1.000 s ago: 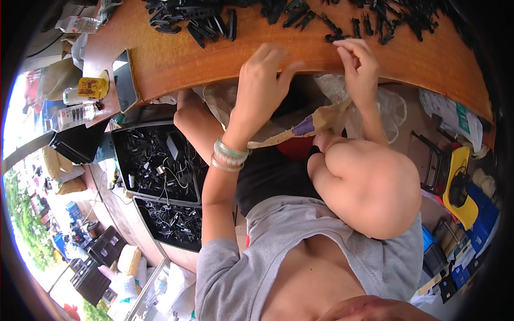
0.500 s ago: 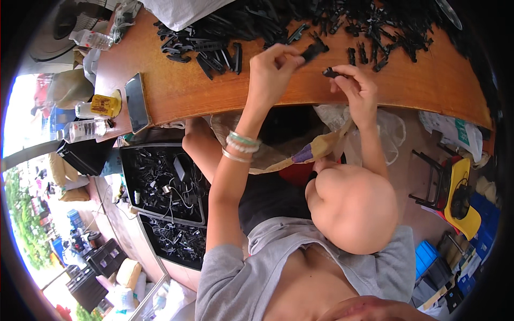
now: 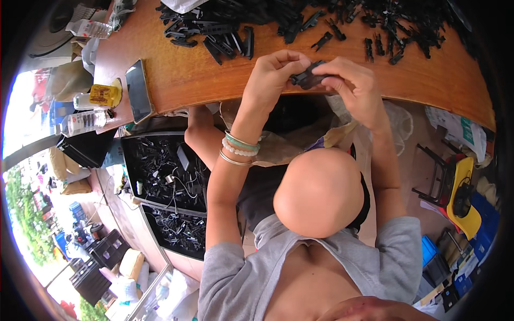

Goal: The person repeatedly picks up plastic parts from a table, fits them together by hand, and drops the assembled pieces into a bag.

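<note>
My left hand (image 3: 279, 74) and my right hand (image 3: 353, 84) meet just above the table's near edge. Between them is a black plastic part (image 3: 309, 78), pinched by the fingertips of both. Whether it is one piece or two pressed together I cannot tell, as my fingers cover its ends. Beyond my hands, two small black clip-like pieces (image 3: 322, 41) lie loose on the wood. A heap of longer black plastic pieces (image 3: 219, 40) spreads at the far left, and a heap of small black clips (image 3: 407, 32) at the far right.
On the wooden table (image 3: 182, 80), a phone (image 3: 140, 91) lies at the left near a jar of yellow contents (image 3: 106, 95) and plastic bottles (image 3: 83, 122). Black trays of small parts (image 3: 160, 166) stand below left. A yellow chair (image 3: 463, 198) is at the right. My knee (image 3: 319, 192) is raised.
My hands were apart, each with a black piece; now they are together on the black part. Two small pieces now show loose beyond them. My raised knee has shifted left.
</note>
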Demonstrator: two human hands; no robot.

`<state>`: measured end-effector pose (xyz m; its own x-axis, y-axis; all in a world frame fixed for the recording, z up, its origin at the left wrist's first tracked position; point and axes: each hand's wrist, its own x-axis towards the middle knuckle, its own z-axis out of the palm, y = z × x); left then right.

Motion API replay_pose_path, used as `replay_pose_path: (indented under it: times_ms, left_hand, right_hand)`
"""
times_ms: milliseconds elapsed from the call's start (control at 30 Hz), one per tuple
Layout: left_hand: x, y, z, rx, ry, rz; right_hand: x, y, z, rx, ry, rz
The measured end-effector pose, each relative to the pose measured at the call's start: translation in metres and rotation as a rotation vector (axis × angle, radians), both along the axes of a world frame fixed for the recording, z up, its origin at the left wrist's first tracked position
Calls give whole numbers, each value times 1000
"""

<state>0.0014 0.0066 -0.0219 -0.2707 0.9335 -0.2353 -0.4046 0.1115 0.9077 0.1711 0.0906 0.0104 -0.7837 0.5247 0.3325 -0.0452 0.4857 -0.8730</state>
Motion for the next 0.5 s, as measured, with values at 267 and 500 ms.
replay_pose_path:
  times_ms: [267,500]
  left_hand:
    - [-9,1,14,-73,126,-70]
    - [-5,-2,11,43,79,77]
  right_hand:
    - [-14,-5,-3,105,8,-129]
    - [-16,-8,-11,-60,110,-128]
